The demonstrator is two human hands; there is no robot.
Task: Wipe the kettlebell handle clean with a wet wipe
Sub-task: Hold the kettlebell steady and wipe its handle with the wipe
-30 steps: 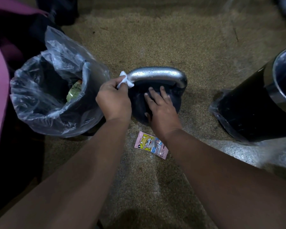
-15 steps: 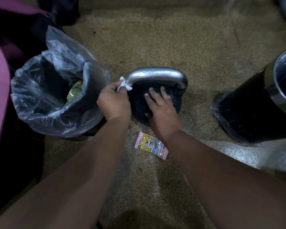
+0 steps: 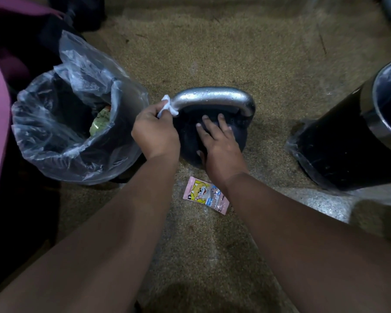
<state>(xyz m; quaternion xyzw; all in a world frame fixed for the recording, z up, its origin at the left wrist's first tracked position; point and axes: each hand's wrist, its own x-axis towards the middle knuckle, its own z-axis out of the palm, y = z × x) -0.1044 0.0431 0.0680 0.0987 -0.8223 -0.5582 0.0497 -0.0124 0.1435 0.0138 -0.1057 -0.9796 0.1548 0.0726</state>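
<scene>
Pink against the speckled floor (image 3: 212, 251), a wipe sachet (image 3: 207, 196) lies flat between the two forearms, just short of the kettlebell (image 3: 236, 132). Beyond it the right hand (image 3: 222, 145) rests on the dark body of the weight, its fingers (image 3: 221, 123) straight and spread, pressing down to steady it and holding nothing. The left hand (image 3: 155, 134) pinches the bunched wet wipe (image 3: 166, 106) in curled fingers against the left bend of the silver handle (image 3: 212, 96).

Over the last second little has shifted. The wipe has stayed at that same left corner, edging only slightly outward and round the curve, and the bracing hand has not moved. That suggests short rubbing strokes on one spot, not a sweep along the bar. The top of the handle carries what look like droplets, though the light is dim, so it may already be wetted. The right leg has yet to meet the wipe.

Further out stand a plastic-lined bin (image 3: 54, 154) to the left and a black bin (image 3: 339, 150) to the right.
</scene>
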